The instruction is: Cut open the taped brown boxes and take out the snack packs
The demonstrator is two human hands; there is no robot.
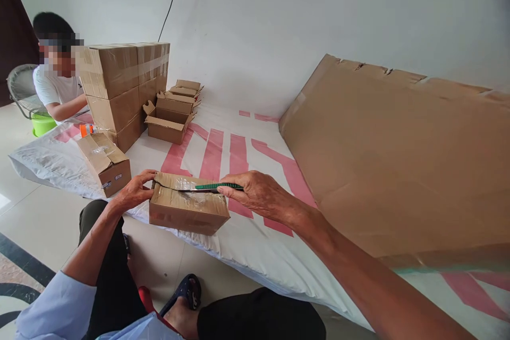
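Observation:
In the head view, a small cardboard box [187,215] sits near the front edge of the covered table, clear tape across its top. My right hand [255,191] is closed around a green utility knife [217,187], which points left. Its blade lies along the seam between the top flaps, and the seam gapes at the left end. My left hand [133,191] grips the box's upper left corner, with the fingertips over the top edge. Just left of it stands another taped cardboard box [104,155], with small labels on its end.
Stacked cardboard boxes [119,85] rise at the back left, beside several open boxes [166,130]. Across the table a person [59,85] sits near an orange tape roll [85,130]. A large cardboard piece [398,170] fills the right side of the white and red table cover [255,244].

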